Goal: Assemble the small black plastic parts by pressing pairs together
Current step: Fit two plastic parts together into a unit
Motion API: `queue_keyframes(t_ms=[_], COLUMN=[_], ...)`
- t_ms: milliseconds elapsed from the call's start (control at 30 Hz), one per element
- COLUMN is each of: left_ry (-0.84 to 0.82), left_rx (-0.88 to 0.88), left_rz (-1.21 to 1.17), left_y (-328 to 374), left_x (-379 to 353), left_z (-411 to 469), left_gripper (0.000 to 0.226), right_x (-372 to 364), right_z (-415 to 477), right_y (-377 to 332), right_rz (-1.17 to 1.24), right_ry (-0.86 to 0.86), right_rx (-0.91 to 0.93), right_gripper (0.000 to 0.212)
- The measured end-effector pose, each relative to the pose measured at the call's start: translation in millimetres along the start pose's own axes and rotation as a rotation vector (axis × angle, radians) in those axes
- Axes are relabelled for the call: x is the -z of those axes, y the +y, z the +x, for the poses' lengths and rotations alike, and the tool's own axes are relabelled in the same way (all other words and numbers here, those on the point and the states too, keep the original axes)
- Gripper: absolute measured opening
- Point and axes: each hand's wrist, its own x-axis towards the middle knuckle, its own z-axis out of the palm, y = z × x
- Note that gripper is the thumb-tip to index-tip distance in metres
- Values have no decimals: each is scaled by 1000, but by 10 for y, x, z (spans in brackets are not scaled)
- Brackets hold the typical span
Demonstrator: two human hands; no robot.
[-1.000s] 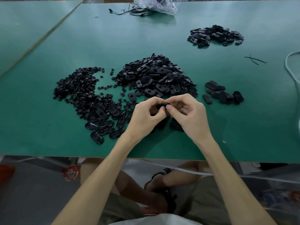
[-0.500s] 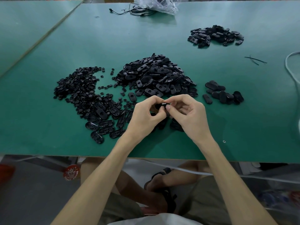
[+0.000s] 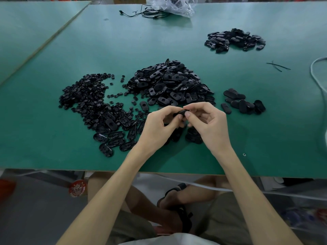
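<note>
**Both hands pinch one black part above the near piles**

Your left hand [image 3: 159, 126] and right hand [image 3: 210, 124] meet above the green table [image 3: 44, 147]. Each pinches the same small black part [image 3: 180, 113] between thumb and forefinger, with the other fingers curled in. You cannot tell whether it is one piece or a pair. The table's near edge runs just below your wrists, with bare green to the near left and near right. The big pile [image 3: 169, 84] sits just beyond your knuckles, the small-piece pile [image 3: 86, 96] is to its left, and a short row of ovals [image 3: 242, 102] is to its right. A far pile [image 3: 235, 39] lies well apart. A white cable [image 3: 316, 76] loops at the right edge. A plastic bag [image 3: 175, 6] and black cord [image 3: 141, 13] lie at the far edge. A second table [image 3: 26, 32] adjoins on the left.
</note>
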Motion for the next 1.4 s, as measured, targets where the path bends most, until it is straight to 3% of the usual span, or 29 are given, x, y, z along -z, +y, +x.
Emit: queue_keyframes(t_ms=[700, 767, 933, 1033, 1200, 1400], left_ry=[51, 95, 135, 155, 182, 212], left_rx=[33, 46, 105, 113, 140, 141], left_rz=[24, 7, 17, 23, 14, 19], left_y=[64, 69, 67, 83, 125, 113], left_x=[13, 30, 50, 54, 53, 67], left_z=[5, 16, 25, 18, 9, 14], left_gripper=[13, 13, 13, 14, 18, 20], right_x=[-12, -2, 78, 114, 118, 113], right_z=[-7, -1, 53, 91, 101, 93], right_y=[-15, -21, 48, 99, 115, 100], right_rz=[-45, -20, 56, 122, 159, 121], right_ry=[-15, 64, 502, 667, 710, 725], right_rx=[-24, -17, -92, -181, -237, -240], right_gripper=[16, 18, 20, 18, 23, 43])
